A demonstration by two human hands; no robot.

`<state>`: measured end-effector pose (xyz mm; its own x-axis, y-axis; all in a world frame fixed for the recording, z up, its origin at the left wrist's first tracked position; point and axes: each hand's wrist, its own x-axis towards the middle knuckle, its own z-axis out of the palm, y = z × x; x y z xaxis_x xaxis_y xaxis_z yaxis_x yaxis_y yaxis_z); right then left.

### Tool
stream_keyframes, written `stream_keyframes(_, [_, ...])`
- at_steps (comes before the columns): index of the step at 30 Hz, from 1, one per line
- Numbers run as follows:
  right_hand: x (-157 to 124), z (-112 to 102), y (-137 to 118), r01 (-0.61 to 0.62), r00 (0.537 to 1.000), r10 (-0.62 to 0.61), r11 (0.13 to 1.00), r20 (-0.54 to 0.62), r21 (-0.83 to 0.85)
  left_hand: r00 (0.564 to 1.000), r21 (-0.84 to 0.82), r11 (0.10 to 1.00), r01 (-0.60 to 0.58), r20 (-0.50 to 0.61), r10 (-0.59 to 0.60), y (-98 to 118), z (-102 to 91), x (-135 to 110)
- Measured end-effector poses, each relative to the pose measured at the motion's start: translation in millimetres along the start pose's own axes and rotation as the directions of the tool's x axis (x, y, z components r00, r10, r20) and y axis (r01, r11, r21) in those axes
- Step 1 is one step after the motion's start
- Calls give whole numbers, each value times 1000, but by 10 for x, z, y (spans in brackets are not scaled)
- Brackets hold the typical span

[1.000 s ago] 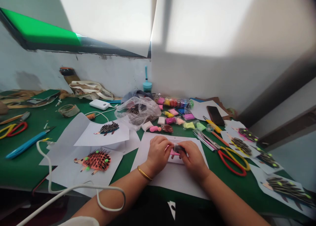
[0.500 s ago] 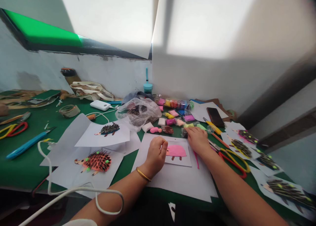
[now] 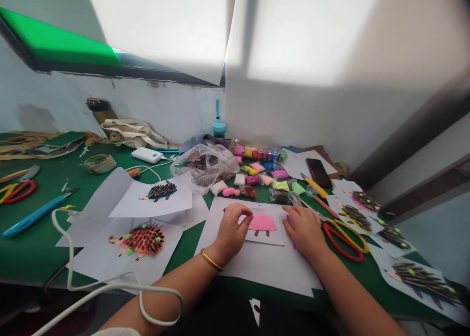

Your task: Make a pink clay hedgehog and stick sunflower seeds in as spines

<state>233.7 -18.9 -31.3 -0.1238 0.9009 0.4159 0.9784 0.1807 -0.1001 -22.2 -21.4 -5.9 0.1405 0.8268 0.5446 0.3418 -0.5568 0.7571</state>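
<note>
A small white card with a pink clay hedgehog body [image 3: 262, 223] lies on a larger white sheet [image 3: 257, 262] in front of me. My left hand [image 3: 231, 230] rests at the card's left edge, fingers curled with thumb and forefinger pinched together; what they hold is too small to make out. My right hand [image 3: 304, 228] lies on the sheet just right of the card, fingers bent down onto the paper beside a thin pink strip [image 3: 288, 224]. A small clear bag with dark clay [image 3: 279, 196] sits just beyond the card.
Coloured clay packets [image 3: 264, 172] and a crumpled plastic bag [image 3: 205, 164] lie behind the card. Red-and-yellow scissors [image 3: 343, 233] and finished hedgehog sheets [image 3: 367, 208] lie to the right, with more hedgehog sheets [image 3: 141, 238] to the left. A white cable [image 3: 110, 287] loops near the table edge.
One second ago both hands worked a small clear bag over the card. The right hand then reached back, left the bag beyond the card, and now rests beside the card. The left hand stayed.
</note>
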Motion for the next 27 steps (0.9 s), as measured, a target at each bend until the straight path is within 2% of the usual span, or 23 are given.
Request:
stream_keyframes(3, [-78, -41, -49, 15, 997, -10, 998, -80, 56, 1000, -5, 1000, -19, 22, 19, 11, -5, 4])
stream_keyframes(5, [-110, -94, -169, 100, 987, -78, 983, -143, 155, 998, -4, 999, -34, 48, 34, 31, -15, 5])
stream_keyframes(8, [-169, -196, -442, 266, 959, -215, 911, -186, 316, 993, 14, 998, -59, 105, 57, 79, -27, -8])
stream_keyframes(12, [-241, -302, -751, 340, 937, -257, 827, -237, 448, 979, 70, 994, -89, 192, 74, 148, -30, -49])
stream_keyframes(15, [-251, -322, -792, 338, 938, -243, 809, -248, 481, 970, 152, 983, -108, 234, 71, 199, -46, -101])
stream_keyframes(19, [-249, -312, -650, 301, 953, -280, 847, -112, 439, 938, 351, 923, -157, 345, 29, 241, -85, -222])
stream_keyframes(23, [-304, -301, -509, 191, 981, -193, 913, -31, 361, 886, 485, 836, -256, 463, 3, 224, -93, -358])
stream_keyframes(27, [-371, -263, -468, 138, 990, -134, 938, -33, 317, 884, 536, 784, -313, 466, 35, 197, -55, -391])
